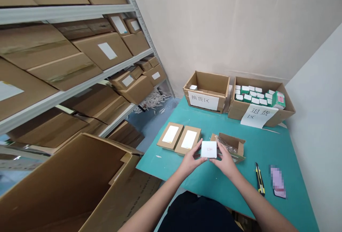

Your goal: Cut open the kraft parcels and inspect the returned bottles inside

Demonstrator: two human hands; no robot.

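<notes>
A small white box (208, 149) with faint red print on top is held up over the near part of the table. My left hand (191, 161) grips its left side, and my right hand (224, 159) grips its right side, thumbs at the near edge. Just behind my right hand lies an opened cardboard box (240, 147) with clear plastic wrap (227, 145) in it. To the left of the white box, two closed brown cartons with white labels, one outer (170, 135) and one inner (188, 139), rest side by side on the table.
On the green table (197, 175) are a yellow-black box cutter (259, 179) and a blurred pinkish item (278, 182). Two signed cartons stand behind, the left (204, 102) with a white box (193, 87), the right (290, 109) with several small boxes. Shelving (107, 8) and a large carton (107, 203) flank the left.
</notes>
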